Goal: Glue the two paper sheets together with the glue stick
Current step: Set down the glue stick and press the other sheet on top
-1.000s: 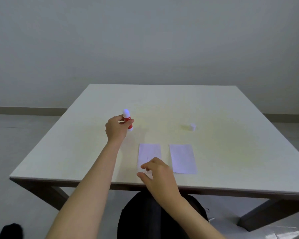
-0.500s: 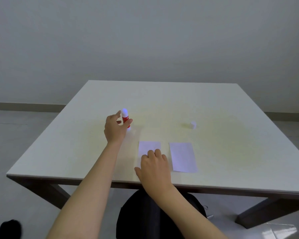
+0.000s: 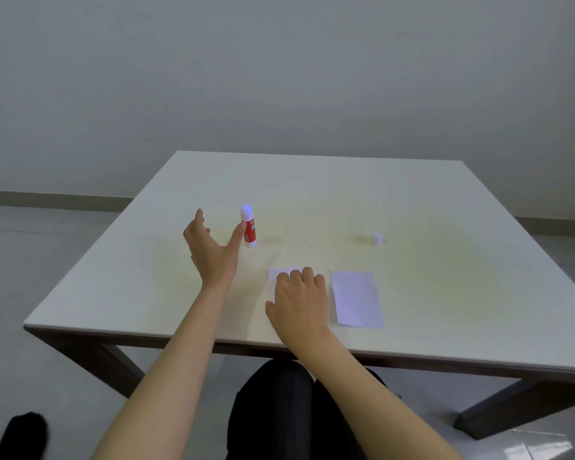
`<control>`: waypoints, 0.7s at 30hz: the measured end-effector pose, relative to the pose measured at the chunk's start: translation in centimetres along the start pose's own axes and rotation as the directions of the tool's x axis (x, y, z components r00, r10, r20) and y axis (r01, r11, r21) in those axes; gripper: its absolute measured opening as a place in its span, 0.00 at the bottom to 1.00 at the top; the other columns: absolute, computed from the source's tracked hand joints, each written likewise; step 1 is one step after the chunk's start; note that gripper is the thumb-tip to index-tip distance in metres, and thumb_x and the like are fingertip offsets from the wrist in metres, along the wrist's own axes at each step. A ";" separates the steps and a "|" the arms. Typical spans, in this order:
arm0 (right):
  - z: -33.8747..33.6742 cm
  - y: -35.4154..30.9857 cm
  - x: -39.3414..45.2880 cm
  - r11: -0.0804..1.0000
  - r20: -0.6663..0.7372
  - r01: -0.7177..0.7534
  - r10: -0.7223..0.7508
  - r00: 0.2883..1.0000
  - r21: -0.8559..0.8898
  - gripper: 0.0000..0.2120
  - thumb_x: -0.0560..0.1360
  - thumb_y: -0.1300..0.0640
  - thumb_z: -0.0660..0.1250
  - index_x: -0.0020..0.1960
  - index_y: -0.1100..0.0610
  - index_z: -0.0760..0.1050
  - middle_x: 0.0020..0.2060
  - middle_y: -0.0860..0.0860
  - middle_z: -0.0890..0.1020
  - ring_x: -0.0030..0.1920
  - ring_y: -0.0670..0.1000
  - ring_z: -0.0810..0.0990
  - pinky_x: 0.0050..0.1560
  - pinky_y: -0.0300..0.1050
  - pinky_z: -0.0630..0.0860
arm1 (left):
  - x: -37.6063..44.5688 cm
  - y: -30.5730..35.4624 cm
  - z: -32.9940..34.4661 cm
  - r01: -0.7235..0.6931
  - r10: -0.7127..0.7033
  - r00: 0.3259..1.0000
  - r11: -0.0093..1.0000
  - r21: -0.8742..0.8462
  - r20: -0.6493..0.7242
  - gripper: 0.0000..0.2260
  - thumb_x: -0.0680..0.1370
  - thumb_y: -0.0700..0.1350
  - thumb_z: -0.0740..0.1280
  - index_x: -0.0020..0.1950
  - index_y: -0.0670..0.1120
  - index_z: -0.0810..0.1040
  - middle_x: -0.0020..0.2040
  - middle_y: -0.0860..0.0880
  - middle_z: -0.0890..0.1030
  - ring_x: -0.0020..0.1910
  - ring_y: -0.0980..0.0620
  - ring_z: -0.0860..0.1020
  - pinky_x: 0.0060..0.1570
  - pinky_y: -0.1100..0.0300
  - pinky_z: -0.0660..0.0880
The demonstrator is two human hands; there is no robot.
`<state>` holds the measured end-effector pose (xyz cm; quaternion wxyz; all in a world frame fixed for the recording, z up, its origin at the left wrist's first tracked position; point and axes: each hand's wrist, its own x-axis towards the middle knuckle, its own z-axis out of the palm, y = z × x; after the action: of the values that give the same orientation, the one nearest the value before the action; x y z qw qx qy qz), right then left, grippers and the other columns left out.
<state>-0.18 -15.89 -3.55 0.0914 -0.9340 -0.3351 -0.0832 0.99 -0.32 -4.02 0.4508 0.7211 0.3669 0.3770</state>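
A: Changed since a moment ago?

B: Released the glue stick [image 3: 248,227]. Was wrapped in the left hand [image 3: 210,250] half a second back; now standing upright on the table [image 3: 312,194], alone, white tip up.

A: And that left hand now?

B: Spread wide, fingers fanned, gripping nothing. Thumb tip just beside the glue stick's red barrel, perhaps brushing it; hard to tell from here.

A: Right hand [image 3: 299,300]?

B: Flat, palm down, pressing on the left paper sheet [image 3: 281,273]. Lowered onto it within the last second. Nothing clasped, only pinning.

A: Where, measured from the glue stick?

B: Left paper sheet nearer the body and slightly right of the glue stick, mostly hidden under the hand. Right paper sheet [image 3: 356,298] further right again, just beside the first, not touching or overlapping it. Small white cap [image 3: 376,238] well off to the right of the glue stick, at about the same depth.

A: Meaning for the job?

B: Probably gluing done, stick parked uncapped. No glue visible on the covered sheet, though, so only a guess. Sheets not yet joined. Likely next: lifting one sheet onto the other and pressing down.
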 end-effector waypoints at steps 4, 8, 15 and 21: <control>-1.1 -0.6 -0.6 0.986 -0.049 0.005 -0.014 0.999 -0.166 0.13 0.51 0.59 0.67 0.26 0.53 0.62 0.19 0.46 0.68 0.31 0.50 0.72 0.35 0.40 0.68 | -0.7 0.2 -0.6 -0.012 0.009 0.999 0.998 -0.056 -0.047 0.32 0.73 0.54 0.69 0.73 0.47 0.61 0.68 0.47 0.67 0.63 0.49 0.72 0.62 0.45 0.71; -1.7 -0.2 -0.7 0.988 0.050 0.079 -0.073 0.996 -0.133 0.12 0.65 0.64 0.66 0.32 0.55 0.63 0.24 0.48 0.60 0.39 0.53 0.66 0.44 0.44 0.60 | -2.6 0.7 -0.9 -0.077 0.061 0.992 0.986 -0.147 -0.110 0.23 0.75 0.50 0.68 0.68 0.48 0.68 0.60 0.51 0.72 0.53 0.55 0.74 0.50 0.61 0.71; -6.0 6.8 0.7 0.945 -0.178 -0.242 0.283 0.943 0.221 0.07 0.73 0.58 0.63 0.40 0.56 0.79 0.37 0.51 0.81 0.45 0.56 0.75 0.47 0.49 0.60 | -5.4 2.1 -1.0 -0.028 0.071 0.968 0.983 -0.182 0.239 0.07 0.75 0.44 0.67 0.39 0.55 0.78 0.37 0.57 0.82 0.34 0.60 0.80 0.36 0.69 0.71; -6.4 12.9 -1.3 0.305 0.174 -0.348 0.477 0.861 0.886 0.11 0.75 0.63 0.66 0.35 0.55 0.79 0.31 0.47 0.80 0.30 0.42 0.74 0.35 0.36 0.69 | -8.3 3.6 1.3 0.168 -0.062 0.782 0.979 -0.114 0.620 0.04 0.75 0.46 0.69 0.43 0.50 0.83 0.40 0.53 0.86 0.35 0.59 0.83 0.40 0.62 0.73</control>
<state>6.46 -27.91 0.93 0.6113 -0.7846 -0.0691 0.0775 -0.89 -9.16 -2.82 0.6252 0.7409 0.2121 0.1230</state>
